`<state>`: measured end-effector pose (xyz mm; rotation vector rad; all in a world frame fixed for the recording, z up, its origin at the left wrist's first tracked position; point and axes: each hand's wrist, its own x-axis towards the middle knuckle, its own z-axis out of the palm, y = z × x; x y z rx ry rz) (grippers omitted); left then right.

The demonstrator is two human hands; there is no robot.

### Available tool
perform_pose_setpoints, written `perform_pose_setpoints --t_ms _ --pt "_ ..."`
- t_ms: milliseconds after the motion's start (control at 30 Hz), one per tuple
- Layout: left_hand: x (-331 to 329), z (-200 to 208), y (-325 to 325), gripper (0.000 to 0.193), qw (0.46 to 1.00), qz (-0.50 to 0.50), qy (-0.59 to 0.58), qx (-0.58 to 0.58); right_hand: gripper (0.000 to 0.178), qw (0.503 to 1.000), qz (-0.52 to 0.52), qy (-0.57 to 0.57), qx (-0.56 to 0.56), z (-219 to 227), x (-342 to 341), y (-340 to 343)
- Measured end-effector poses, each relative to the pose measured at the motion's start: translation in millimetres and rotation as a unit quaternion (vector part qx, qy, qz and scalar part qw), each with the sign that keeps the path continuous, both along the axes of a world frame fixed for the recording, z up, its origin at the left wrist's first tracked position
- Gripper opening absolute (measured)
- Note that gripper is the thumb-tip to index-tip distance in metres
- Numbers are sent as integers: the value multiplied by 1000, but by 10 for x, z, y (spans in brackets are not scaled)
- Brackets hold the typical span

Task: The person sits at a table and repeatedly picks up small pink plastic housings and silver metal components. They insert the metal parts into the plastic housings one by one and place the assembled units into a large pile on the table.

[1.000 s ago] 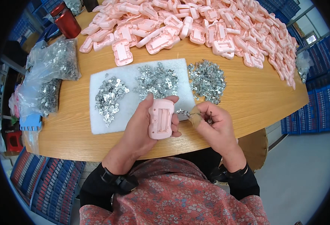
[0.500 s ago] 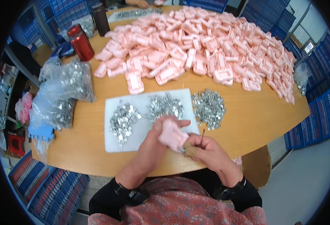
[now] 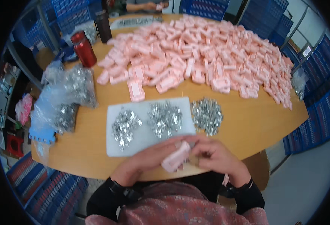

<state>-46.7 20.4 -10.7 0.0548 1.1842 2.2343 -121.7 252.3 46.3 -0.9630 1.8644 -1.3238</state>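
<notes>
A pale pink plastic casing [image 3: 175, 158] is gripped in my left hand [image 3: 149, 159], tilted above the near edge of the table. At the casing's right end my right hand [image 3: 218, 156] is curled in, its fingers pinched together. Motion smears those fingertips, and what is between them is hidden. Just beyond my hands lies a white foam board [image 3: 114, 150] bearing a left heap of small shiny metal pieces [image 3: 124, 129] and a right heap of metal pieces [image 3: 165, 117]. Another metal heap [image 3: 207, 115] rests on the wood beside the board.
A large mound of pink casings [image 3: 195, 52] covers the far table [image 3: 247, 131]. Bags of metal parts [image 3: 77, 88], a red flask [image 3: 84, 49] and a dark bottle [image 3: 103, 27] stand left. Across the table another person's hands [image 3: 150, 6] hold something pink. Blue crates [image 3: 315, 123] surround the table.
The casing has turned in my left hand and come lower, nearer me. My right hand has moved up against its end; the thin dark rod seen at those fingers earlier no longer shows.
</notes>
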Motion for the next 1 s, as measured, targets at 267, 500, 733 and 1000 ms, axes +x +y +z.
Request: perform_pose_setpoints --t_ms 267,500,733,1000 --pt "-4 1 51 50 989 101 -91 63 7 971 -220 56 -79 -323 103 -86" --pt "2 16 59 50 987 126 -91 48 13 962 -189 195 -41 -286 174 -279" --pt "-4 21 87 49 982 147 -109 49 16 953 -175 248 -17 -307 158 -345" --pt "14 -58 127 49 984 143 -109 18 19 903 -153 400 37 -339 159 -390"
